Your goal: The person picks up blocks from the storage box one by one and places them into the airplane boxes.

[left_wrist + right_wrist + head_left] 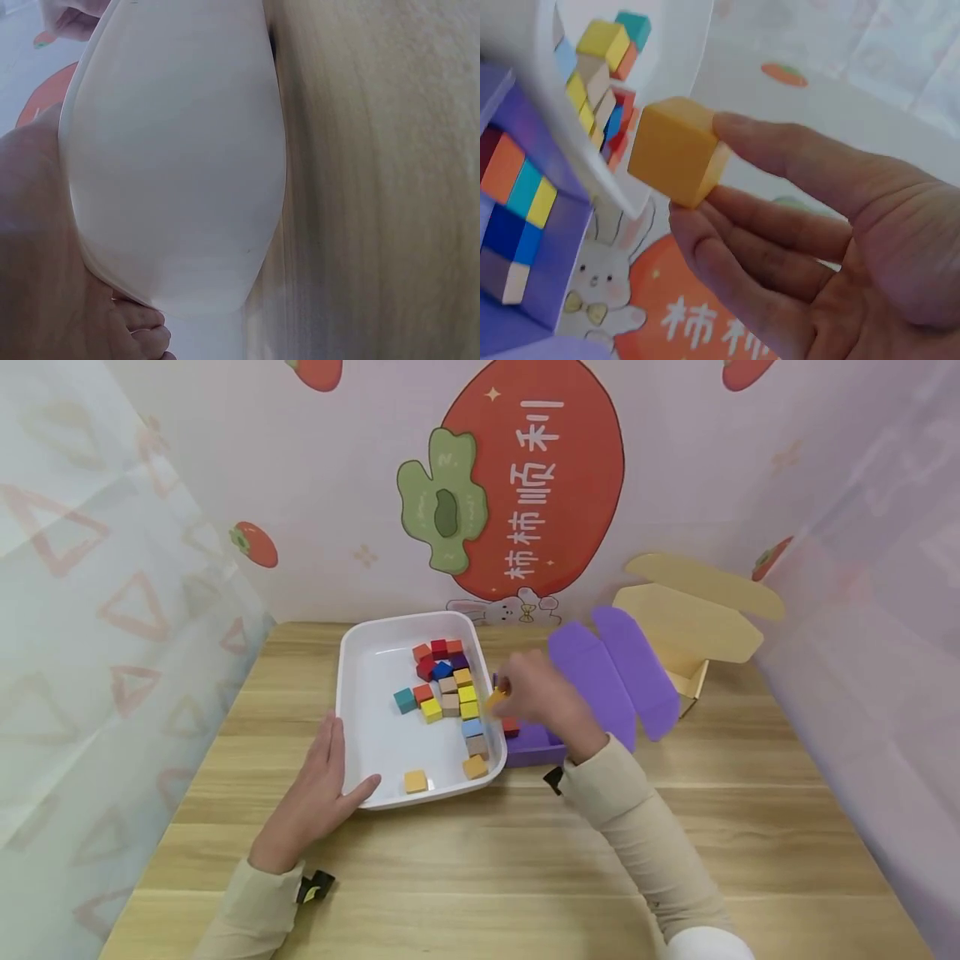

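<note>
The right hand (528,689) pinches a glossy orange-yellow cube (667,154) between thumb and fingertips — held up by the 3 o'clock rim of a white, round-cornered, plastic-looking tray (375,718). The left hand (315,793) rests against the tray's corner toward 8 o'clock, fingers extended along the outside, thumb over the rim. Multicoloured wooden-looking cubes (450,704) fill the tray's 1-to-5 o'clock side; a lone light-orange cube (415,782) sits at 6. Just beside the tray's 3 o'clock — a purple cardboard-like box (536,757), lid open, holding coloured cubes (526,186); a tan cardboard box (686,622) stands toward its 2 o'clock.
</note>
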Motion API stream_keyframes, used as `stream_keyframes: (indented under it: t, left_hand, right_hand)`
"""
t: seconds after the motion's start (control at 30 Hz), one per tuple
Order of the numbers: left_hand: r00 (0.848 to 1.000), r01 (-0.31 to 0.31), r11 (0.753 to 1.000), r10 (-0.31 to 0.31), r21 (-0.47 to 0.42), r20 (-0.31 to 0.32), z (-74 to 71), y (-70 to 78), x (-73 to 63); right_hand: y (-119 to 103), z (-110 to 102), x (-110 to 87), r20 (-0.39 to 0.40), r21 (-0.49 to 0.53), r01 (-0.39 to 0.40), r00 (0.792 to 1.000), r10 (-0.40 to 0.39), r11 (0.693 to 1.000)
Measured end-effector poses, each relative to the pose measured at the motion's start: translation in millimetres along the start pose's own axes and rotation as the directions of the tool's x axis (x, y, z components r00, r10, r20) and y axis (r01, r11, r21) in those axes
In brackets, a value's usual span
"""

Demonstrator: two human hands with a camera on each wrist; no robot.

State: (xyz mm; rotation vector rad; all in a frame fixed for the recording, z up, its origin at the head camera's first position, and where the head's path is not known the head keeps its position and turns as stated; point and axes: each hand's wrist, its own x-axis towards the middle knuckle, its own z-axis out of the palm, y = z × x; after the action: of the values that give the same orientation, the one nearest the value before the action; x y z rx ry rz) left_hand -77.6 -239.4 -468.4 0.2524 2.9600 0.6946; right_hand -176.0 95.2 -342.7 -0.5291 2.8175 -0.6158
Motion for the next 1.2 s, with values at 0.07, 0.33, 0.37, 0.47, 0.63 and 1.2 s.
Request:
stream_keyframes:
  t: [0.07, 0.33, 0.37, 0.47, 0.63, 1.2]
  left_hand:
    - [1.0, 0.002, 1.0, -0.002, -0.001, 0.001, 0.3, -0.4, -0.5]
    - [1.0, 0.007, 1.0, -0.007, -0.001, 0.0, 0.7, -1.4, -1.5]
    - [1.0, 0.006, 1.0, -0.006, -0.001, 0.0, 0.9, -1.4, -1.2]
    - [1.0, 0.009, 1.0, -0.009, -0.002, 0.006, 1.9, -1.4, -0.8]
    - [1.0, 0.015, 1.0, -0.015, -0.005, 0.006, 4.3, -1.2, -2.3]
    - [1.0, 0.01, 1.0, -0.01, -0.004, 0.0, 2.0, -0.4, -2.1]
  right_hand:
    - [9, -4, 2.0, -0.023, 0.04, -0.073, 0.997, 0.074, 0.997]
    - [41, 9, 15.4, -0.141, 0.044, -0.306, 0.94, 0.309, 0.951]
    - [44, 13, 16.7, -0.155, 0.032, -0.319, 0.935, 0.32, 0.947]
    - [50, 25, 21.2, -0.177, 0.036, -0.36, 0.916, 0.361, 0.932]
    - [55, 43, 27.9, -0.2, 0.027, -0.386, 0.902, 0.383, 0.922]
    - [59, 61, 32.1, -0.228, 0.102, -0.372, 0.894, 0.386, 0.923]
